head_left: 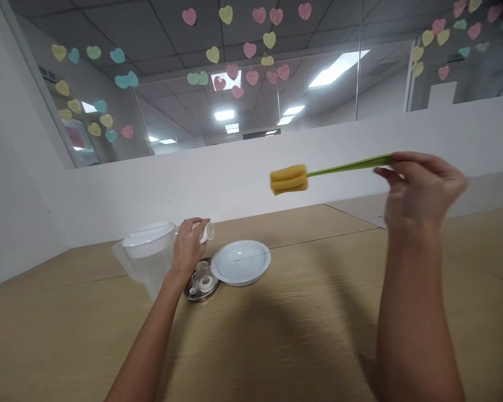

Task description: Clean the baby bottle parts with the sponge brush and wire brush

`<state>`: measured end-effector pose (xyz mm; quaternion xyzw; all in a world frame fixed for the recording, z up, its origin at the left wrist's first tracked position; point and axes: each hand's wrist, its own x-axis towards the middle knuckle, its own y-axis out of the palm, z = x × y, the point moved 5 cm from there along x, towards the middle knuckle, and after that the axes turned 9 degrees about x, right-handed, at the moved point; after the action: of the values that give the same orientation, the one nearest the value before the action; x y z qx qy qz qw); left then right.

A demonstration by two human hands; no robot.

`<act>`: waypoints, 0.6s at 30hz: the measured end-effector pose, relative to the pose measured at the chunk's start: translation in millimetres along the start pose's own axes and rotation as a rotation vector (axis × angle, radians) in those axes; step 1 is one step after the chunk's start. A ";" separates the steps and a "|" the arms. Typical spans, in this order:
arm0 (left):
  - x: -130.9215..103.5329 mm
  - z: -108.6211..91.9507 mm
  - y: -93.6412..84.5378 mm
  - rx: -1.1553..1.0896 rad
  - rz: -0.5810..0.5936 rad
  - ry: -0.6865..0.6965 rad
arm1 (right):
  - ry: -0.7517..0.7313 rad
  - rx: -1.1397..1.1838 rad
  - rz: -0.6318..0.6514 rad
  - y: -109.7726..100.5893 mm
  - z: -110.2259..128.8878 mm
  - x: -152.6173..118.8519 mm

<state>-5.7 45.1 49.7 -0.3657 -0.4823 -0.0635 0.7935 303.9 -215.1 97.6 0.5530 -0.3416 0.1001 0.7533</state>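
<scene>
The sponge brush is raised above the table, yellow head to the left and green handle roughly level. The right hand carries it; its grip is narrow, thumb and fingers pinching the handle's far end. Held this way, the brush acts as a long lever, so small wrist turns are likely to swing the head widely. For finer control, pinch firmly and move slowly; a hold nearer the head should steady it further.

The left hand has its grip closed around a bottle, tilted on its side with the white mouth toward the right. The fingers cover most of the body; its contents cannot be determined. Support the body firmly and leave the mouth unobstructed.

Below the left hand, a metal tray contains a white ring, a small white piece and a clear part. Just beside it to the right stands a white bowl; a thin line shows inside, either a rod or a reflection. To the left stands a translucent lidded pitcher; its fill level cannot be read.
</scene>
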 end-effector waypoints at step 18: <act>-11.6 -64.1 11.6 0.168 0.001 0.533 | 0.167 -0.098 -0.299 -60.9 -6.1 21.7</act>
<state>39.5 9.4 17.1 -0.2693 -0.2597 -0.1166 0.9200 354.8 -237.1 63.6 0.5501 -0.1961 0.0157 0.8116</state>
